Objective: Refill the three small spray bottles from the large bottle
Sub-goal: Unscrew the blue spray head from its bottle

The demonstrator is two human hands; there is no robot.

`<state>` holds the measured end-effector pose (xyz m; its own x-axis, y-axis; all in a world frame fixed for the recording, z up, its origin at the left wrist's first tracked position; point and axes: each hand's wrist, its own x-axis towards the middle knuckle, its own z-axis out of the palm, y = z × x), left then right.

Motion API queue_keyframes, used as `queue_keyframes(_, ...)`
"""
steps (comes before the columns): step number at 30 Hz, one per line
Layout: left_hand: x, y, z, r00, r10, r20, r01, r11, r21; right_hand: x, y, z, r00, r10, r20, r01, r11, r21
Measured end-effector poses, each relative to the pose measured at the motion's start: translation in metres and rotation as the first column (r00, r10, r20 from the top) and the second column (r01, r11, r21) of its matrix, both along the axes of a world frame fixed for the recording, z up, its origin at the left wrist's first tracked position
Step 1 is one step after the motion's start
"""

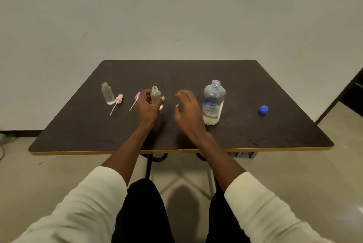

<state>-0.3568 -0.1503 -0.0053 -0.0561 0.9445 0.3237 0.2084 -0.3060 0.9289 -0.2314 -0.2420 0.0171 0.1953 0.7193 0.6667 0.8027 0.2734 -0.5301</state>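
My left hand grips a small clear spray bottle that stands uncapped near the table's middle. My right hand hovers open just right of it, fingers spread, holding nothing. The large clear bottle stands uncapped right of my right hand, with a little liquid at its bottom. A second small bottle stands uncapped at the left, also with a little liquid. A pink spray head with its tube lies beside that bottle. A purple spray head lies just left of my left hand. I see only two small bottles.
A blue cap lies on the right part of the dark table. The table's front edge is close to my knees. A small pink object lies on the floor at the left.
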Motion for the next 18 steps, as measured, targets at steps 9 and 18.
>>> queue_keyframes(9, 0.000, 0.028, 0.008, 0.987, 0.152, 0.051, -0.151, 0.988, -0.010, -0.008, 0.058, -0.027, 0.998, 0.006, -0.059, -0.028, 0.920, -0.391)
queue_keyframes(18, -0.005, 0.052, -0.005, 0.980, 0.197, 0.029, -0.196, 0.979, -0.051, -0.005, 0.075, -0.040, 0.996, -0.013, -0.087, -0.021, 0.924, -0.382)
